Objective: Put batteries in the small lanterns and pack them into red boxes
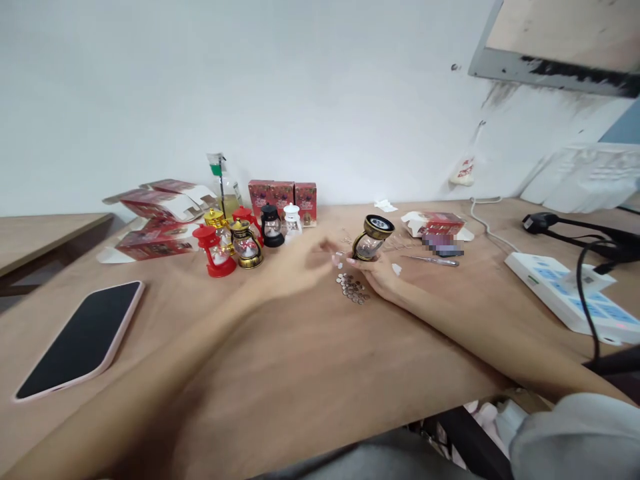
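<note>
My right hand (384, 272) is closed around a small black-and-gold lantern (369, 245), tipped upside down with its round base facing up. Inside the base shows a dark recess with pale round parts. Just left of the lantern is my left hand (306, 261), smeared by motion, so whether its fingers hold anything cannot be made out. A small whitish piece (338, 259) shows between the two hands, too blurred to name. Below them on the table lies a loose heap of button cells (353, 289), small silver discs.
Several small lanterns (218, 252) in red, gold, black and white stand left, before red boxes (283, 200) and a bottle (229, 200). A phone (83, 337) lies front left. At right are a screwdriver-like tool (434, 261), an opened box (437, 223) and a power strip (575, 297).
</note>
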A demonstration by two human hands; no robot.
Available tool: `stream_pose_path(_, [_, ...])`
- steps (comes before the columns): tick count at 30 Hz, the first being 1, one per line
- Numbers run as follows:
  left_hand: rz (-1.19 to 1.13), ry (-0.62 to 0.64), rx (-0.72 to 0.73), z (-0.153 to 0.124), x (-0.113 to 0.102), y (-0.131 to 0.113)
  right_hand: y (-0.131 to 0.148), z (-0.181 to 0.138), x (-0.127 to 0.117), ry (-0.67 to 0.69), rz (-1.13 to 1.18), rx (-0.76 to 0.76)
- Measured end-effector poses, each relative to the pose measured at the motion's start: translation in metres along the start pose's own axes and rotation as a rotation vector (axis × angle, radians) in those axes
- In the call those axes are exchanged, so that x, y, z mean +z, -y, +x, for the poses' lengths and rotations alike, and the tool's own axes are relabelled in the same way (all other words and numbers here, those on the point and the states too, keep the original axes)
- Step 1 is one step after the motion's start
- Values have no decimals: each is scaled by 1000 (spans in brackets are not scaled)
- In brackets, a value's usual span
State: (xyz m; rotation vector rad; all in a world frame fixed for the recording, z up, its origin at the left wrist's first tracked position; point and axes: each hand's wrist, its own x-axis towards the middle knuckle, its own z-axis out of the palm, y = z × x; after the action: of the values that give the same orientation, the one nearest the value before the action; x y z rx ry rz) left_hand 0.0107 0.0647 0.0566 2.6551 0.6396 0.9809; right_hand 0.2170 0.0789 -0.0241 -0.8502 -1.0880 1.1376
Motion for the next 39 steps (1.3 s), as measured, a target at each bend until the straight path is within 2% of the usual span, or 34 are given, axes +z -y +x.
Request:
stream_pose_path(4, [54,120,-74,-17,42,-2,-9,-3,9,-55,78,5])
stream_pose_path(7, [59,157,-85,-25,55,4,-11,-3,18,-81,93,25])
stream_pose_path(13, [51,184,-99,-48,47,16,-18,-3,40,-61,20,22])
stream_pose_path(19, [123,157,-91,-68,42,16,-25,-2,66,43,13,6])
stream_pose_path(23, [211,169,-85,-70,42,15,-26,0,77,187,72,108])
stream_pose_path(31, [288,191,-54,-71,44,12,-20,7,71,424,218,327])
stream_pose_path(39, [191,144,-120,-72,46,17,-22,7,71,419,220,332])
